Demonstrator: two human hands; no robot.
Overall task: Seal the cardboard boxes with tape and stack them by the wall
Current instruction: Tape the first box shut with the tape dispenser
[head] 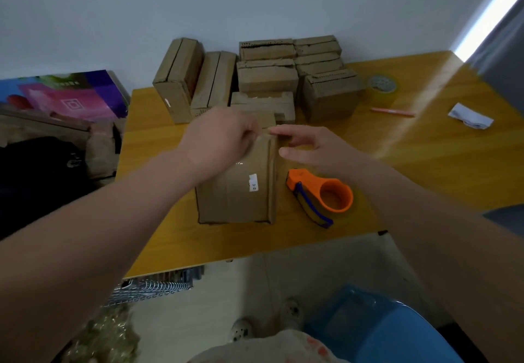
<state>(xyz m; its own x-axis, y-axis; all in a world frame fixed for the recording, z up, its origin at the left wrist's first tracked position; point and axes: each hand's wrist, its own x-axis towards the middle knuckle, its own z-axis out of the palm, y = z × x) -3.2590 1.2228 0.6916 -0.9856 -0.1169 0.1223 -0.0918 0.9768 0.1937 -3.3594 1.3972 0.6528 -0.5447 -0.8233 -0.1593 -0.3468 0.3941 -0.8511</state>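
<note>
In the middle of the frame a cardboard box point(236, 184) lies flat on the yellow desk point(411, 158), its near edge close to the desk's front edge and a small white label reading "3-2" point(253, 182) on its top face. The left hand point(219, 143) reaches over the box's far end with its fingers point(253, 133) pinched together at the far top edge (what they pinch is too blurred to make out, though it sits right at the flap line). The right hand point(307, 150) hovers just beside the box's far right corner, fingers spread and released, forefinger pointing toward the left hand's pinch. Just right of the box, under the right wrist, an orange tape dispenser point(320, 196) rests on the desk, apart from the box by a narrow strip of bare wood. Toward the top centre, a cluster of stacked boxes point(266, 76) stands against the pale wall point(255, 2), filling the desk's far edge there. To their right lie a tape roll point(381, 87), an orange pen point(392, 112) and a crumpled paper point(470, 120), with open desk surface between them and the dispenser. The left desk edge borders clutter at the left of the frame.
</note>
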